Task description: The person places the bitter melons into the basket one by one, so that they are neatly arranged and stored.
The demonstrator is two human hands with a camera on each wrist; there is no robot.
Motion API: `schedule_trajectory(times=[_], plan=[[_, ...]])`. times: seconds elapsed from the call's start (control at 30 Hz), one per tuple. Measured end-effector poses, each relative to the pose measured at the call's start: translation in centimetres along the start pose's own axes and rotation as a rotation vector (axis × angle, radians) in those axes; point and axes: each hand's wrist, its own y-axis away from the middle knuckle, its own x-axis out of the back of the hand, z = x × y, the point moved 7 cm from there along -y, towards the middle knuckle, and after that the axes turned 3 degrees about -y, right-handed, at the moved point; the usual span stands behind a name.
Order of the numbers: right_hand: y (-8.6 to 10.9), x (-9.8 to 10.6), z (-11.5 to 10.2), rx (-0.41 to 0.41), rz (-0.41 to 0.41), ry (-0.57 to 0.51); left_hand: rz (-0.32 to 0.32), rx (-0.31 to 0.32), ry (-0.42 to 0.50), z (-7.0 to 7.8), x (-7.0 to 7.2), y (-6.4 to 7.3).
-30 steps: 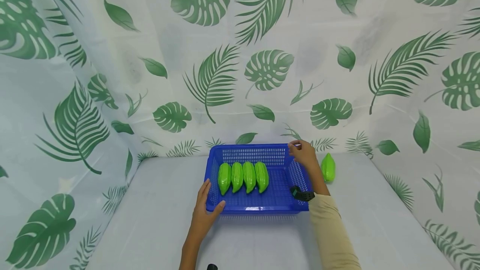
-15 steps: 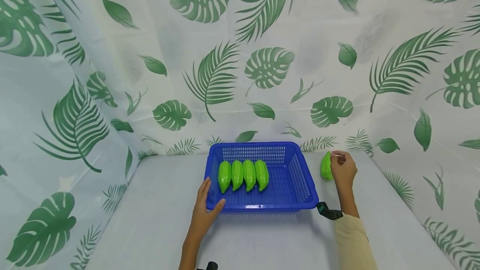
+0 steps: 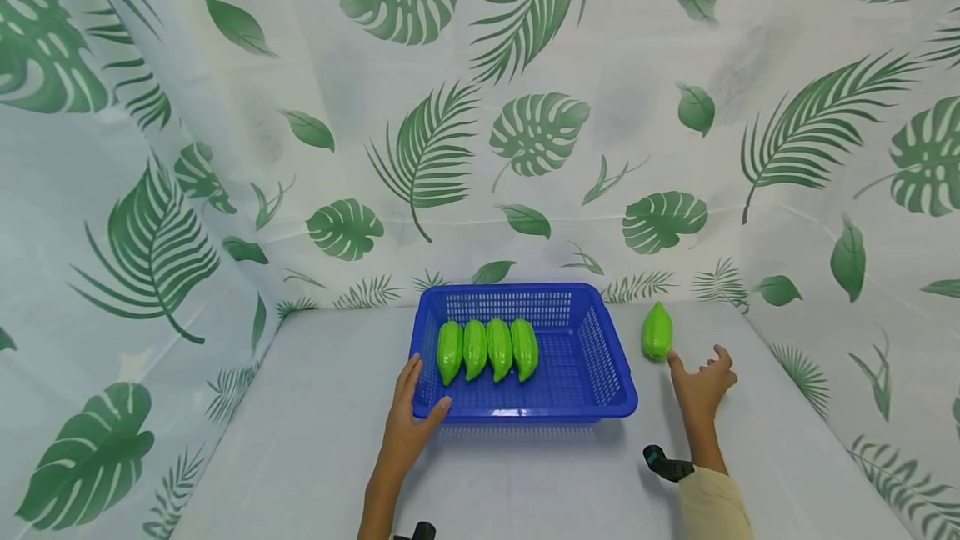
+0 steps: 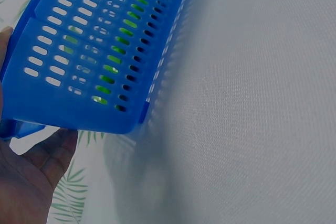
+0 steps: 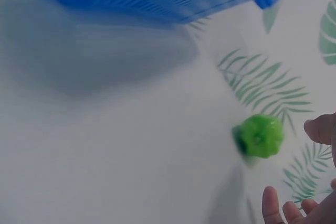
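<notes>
In the blue basket (image 3: 517, 413), several glossy green star fruits (image 3: 487, 351) with ribbed sides and tapered ends lie side by side toward the left. One more star fruit (image 3: 657, 332) sits on the table to the right of the basket; its lobed end faces the right wrist view. My left hand (image 3: 405, 432) rests at the basket's front left corner, thumb by the front rim and fingers along the left side. Just below and right of the lone star fruit is my right hand (image 3: 703, 390), fingers spread and holding nothing, apart from the fruit.
A white table surface (image 3: 337, 415) carries the basket. Behind and at both sides hang white sheets with green leaf print (image 3: 540, 136). The basket's right half shows its bare perforated floor.
My right hand has left the basket's back right corner, gone right past the lone star fruit, and come back toward me. The left hand and basket have stayed put.
</notes>
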Motion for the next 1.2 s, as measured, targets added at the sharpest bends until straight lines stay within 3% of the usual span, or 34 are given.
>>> schedule_trajectory(times=[0.37, 0.6, 0.9, 1.2], plan=[[-0.2, -3.4, 0.9, 0.082, -0.039, 0.098, -0.002, -0.005, 0.016, 0.2, 0.1, 0.0], [-0.4, -5.3, 1.1, 0.090, -0.030, 0.146, -0.005, -0.001, 0.014, 0.1, 0.1, 0.0], [-0.9, -6.7, 1.1, 0.076, -0.009, 0.242, -0.004, 0.007, 0.010, 0.2, 0.1, 0.0], [-1.1, -7.1, 0.6, 0.064, 0.030, 0.256, -0.002, 0.012, 0.017, 0.2, 0.1, 0.0]])
